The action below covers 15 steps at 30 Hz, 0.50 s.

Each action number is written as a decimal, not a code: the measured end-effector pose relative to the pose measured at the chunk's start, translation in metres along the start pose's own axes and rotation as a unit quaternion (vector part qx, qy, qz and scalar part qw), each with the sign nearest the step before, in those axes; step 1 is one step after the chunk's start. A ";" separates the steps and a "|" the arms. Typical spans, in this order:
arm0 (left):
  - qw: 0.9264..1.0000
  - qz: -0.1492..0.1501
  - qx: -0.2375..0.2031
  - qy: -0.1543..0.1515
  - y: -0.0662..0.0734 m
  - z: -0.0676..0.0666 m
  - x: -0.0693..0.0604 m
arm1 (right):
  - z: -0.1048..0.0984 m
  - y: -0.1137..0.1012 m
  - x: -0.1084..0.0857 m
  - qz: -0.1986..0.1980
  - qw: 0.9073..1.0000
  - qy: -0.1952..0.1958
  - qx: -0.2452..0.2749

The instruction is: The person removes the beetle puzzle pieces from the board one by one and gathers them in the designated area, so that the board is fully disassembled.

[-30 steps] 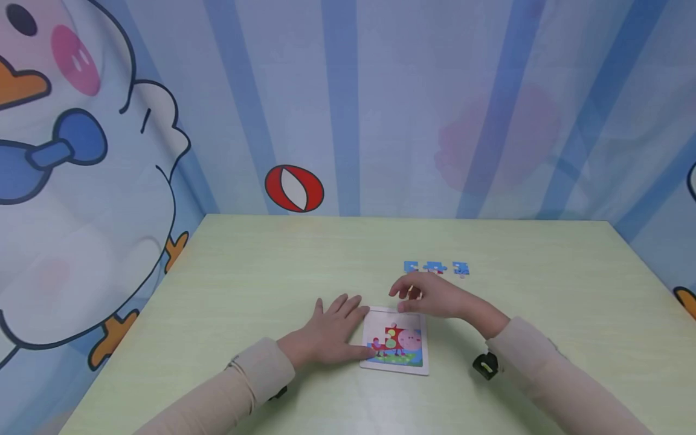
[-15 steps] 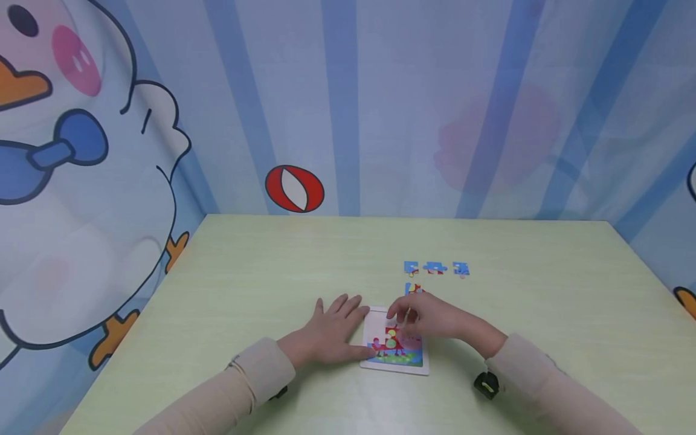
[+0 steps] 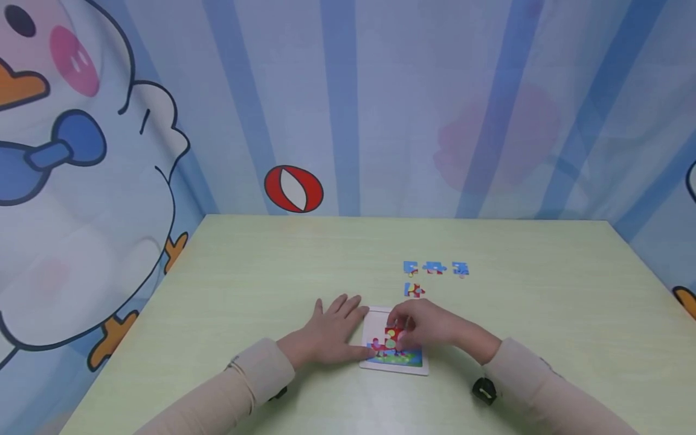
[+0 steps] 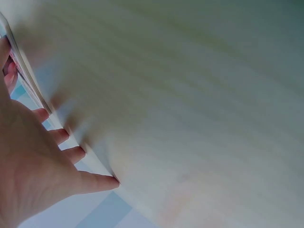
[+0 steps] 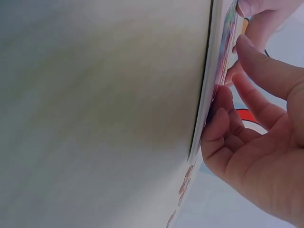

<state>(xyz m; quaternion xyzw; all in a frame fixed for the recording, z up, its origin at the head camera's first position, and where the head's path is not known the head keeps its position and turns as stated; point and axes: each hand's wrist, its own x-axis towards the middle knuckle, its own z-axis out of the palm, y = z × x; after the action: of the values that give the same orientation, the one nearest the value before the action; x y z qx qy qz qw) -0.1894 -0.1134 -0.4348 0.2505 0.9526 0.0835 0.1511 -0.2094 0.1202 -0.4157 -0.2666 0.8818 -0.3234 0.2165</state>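
Note:
A white puzzle tray (image 3: 375,320) lies flat on the table, its lower part covered by fitted pieces with a pink character in red and green grass. My left hand (image 3: 333,332) rests spread beside it, the thumb over the tray's lower left and the other fingertips on the table or at the tray's edge. Over the tray's right side, my right hand (image 3: 426,323) touches the fitted pieces and hides part of them. In the right wrist view its thumb (image 5: 268,69) and index finger stand apart, the other fingers bent against the tray; no loose piece shows between them.
Behind the tray lie several loose puzzle pieces: a blue and red one (image 3: 415,290) close to my right hand, and a row farther back with a blue piece (image 3: 434,267) in its middle. A striped, printed curtain (image 3: 391,109) hangs behind the table's far edge.
My right hand has come down from above the tray's top edge onto the fitted pieces, uncovering the nearer loose piece behind. My left hand has stayed still.

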 end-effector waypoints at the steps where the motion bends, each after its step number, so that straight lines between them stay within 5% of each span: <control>1: 1.000 0.000 0.000 0.000 0.000 0.000 0.000 | 0.001 0.000 0.000 0.001 1.000 0.002 -0.001; 15: 1.000 0.000 0.007 0.003 0.000 0.001 0.001 | 0.007 -0.007 0.003 0.031 0.999 0.015 -0.024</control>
<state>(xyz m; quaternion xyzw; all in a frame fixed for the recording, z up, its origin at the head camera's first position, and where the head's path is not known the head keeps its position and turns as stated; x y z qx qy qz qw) -0.1901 -0.1127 -0.4361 0.2512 0.9536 0.0774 0.1469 -0.2056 0.1106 -0.4161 -0.2390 0.9004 -0.2991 0.2065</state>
